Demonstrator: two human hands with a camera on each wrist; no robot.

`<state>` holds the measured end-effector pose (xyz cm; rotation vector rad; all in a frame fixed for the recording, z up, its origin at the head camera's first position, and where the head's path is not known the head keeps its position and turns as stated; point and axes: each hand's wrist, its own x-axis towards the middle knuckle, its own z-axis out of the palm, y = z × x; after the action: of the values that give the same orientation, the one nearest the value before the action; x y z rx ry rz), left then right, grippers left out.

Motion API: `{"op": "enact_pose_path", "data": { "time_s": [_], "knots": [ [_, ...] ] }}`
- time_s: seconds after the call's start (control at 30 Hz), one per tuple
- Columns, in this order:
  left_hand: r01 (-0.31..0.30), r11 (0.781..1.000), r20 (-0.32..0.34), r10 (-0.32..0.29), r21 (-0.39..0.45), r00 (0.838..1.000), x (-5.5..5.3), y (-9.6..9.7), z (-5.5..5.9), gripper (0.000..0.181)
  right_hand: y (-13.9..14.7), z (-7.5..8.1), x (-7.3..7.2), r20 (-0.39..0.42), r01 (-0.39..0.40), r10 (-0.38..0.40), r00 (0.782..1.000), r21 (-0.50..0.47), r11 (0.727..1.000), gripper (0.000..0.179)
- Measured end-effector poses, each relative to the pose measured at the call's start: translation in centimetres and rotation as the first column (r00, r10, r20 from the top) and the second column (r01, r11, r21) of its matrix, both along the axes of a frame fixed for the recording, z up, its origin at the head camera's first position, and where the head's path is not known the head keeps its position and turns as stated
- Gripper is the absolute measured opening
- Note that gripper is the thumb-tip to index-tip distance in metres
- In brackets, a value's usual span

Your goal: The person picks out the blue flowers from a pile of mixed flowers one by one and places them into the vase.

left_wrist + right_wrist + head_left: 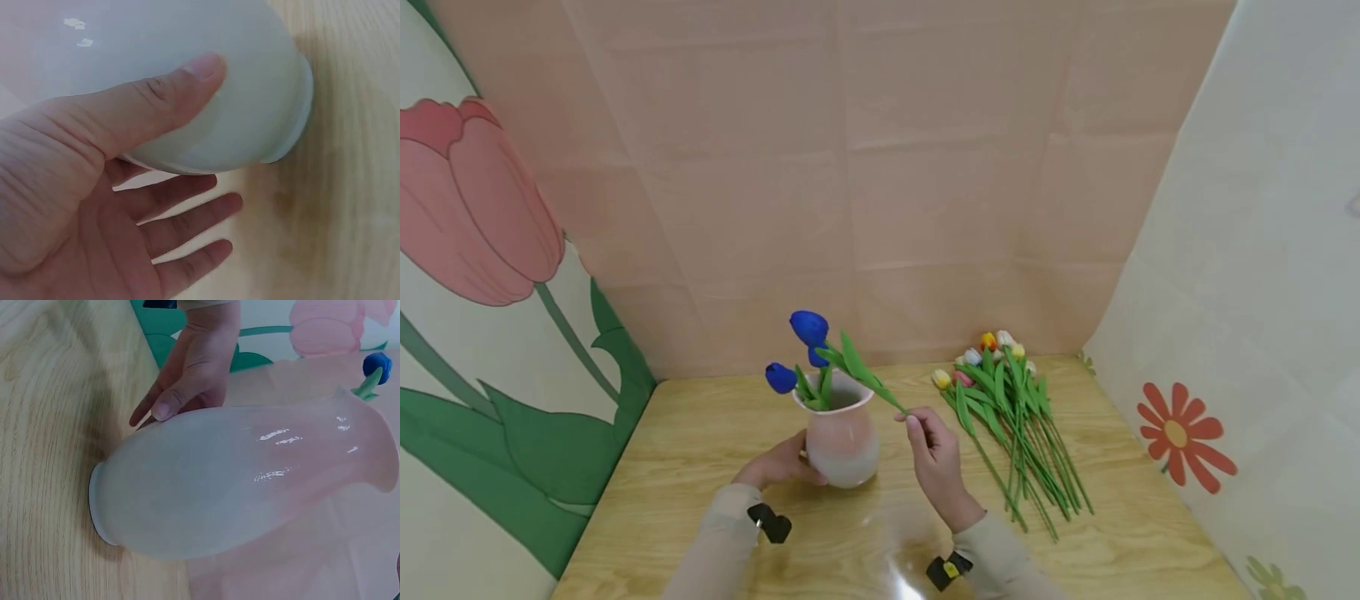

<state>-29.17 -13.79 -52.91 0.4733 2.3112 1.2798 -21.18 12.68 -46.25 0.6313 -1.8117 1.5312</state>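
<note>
A vase point(844, 454), pink above and whitish below, stands upright on the table. My left hand point(786, 462) holds its lower left side. In the left wrist view the thumb lies on the glazed vase point(250, 100), with the other fingers spread at its far side. Blue tulips point(781, 378) rise from the vase's mouth. Between thumb and fingertips, my right hand point(938, 462) pinches the stem of a green-leaved tulip point(867, 377), slanting up and left over the rim among the blue heads. The right wrist view shows the vase point(187, 481) but not the pinched stem.
Right of my right hand, a pile of tulips point(1018, 417) lies on the wooden table point(700, 442), with white, yellow, orange and pink heads pointing away. A pinkish-brown backdrop point(850, 183) closes the back, and printed flower sheets flank both sides.
</note>
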Motion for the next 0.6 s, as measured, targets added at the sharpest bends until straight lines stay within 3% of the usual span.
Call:
{"op": "enact_pose_path", "data": {
  "time_s": [0.1, 0.17, 0.27, 0.33, 0.4, 0.47, 0.53, 0.6],
  "knots": [
    [-0.051, 0.994, -0.046, 0.047, -0.092, 0.998, 0.2, -0.4, 1.1, 0.084, 0.0, 0.0, -0.1, 0.002, -0.002, 0.002, 1.0, 0.003, 1.0, 0.019],
    [-0.107, 0.974, -0.1, 0.089, -0.199, 0.991, 0.7, -0.6, 2.9, 0.084, 0.1, 0.1, -0.1, 0.004, 0.003, -0.003, 1.0, 0.006, 1.0, 0.018],
    [-0.147, 0.923, -0.183, 0.085, -0.357, 0.979, 2.2, -0.8, 7.2, 0.075, 0.2, 0.1, -0.2, 0.007, 0.021, -0.021, 1.0, 0.009, 1.0, 0.018],
    [-0.093, 0.917, -0.211, 0.009, -0.388, 0.977, 3.5, -0.8, 10.5, 0.062, 0.3, 0.2, -0.2, 0.009, 0.03, -0.03, 1.0, 0.007, 1.0, 0.018],
    [0.029, 0.946, -0.222, -0.106, -0.323, 0.969, 4.8, -0.4, 13.6, 0.05, 0.3, 0.2, -0.3, 0.007, 0.031, -0.031, 0.999, 0.003, 1.0, 0.018],
    [0.158, 0.969, -0.238, -0.202, -0.19, 0.95, 6.1, 0.5, 16.2, 0.046, 0.4, 0.1, -0.3, 0.009, 0.029, -0.029, 1.0, 0.0, 1.0, 0.018],
    [0.227, 0.972, -0.264, -0.233, -0.054, 0.936, 7.2, 1.8, 18.0, 0.052, 0.3, 0.0, -0.4, 0.006, 0.022, -0.022, 1.0, -0.004, 1.0, 0.018],
    [0.209, 0.975, -0.282, -0.179, 0.078, 0.942, 7.9, 3.4, 18.8, 0.06, 0.3, -0.1, -0.5, 0.004, 0.019, -0.019, 1.0, -0.006, 1.0, 0.019]
  ]
}}
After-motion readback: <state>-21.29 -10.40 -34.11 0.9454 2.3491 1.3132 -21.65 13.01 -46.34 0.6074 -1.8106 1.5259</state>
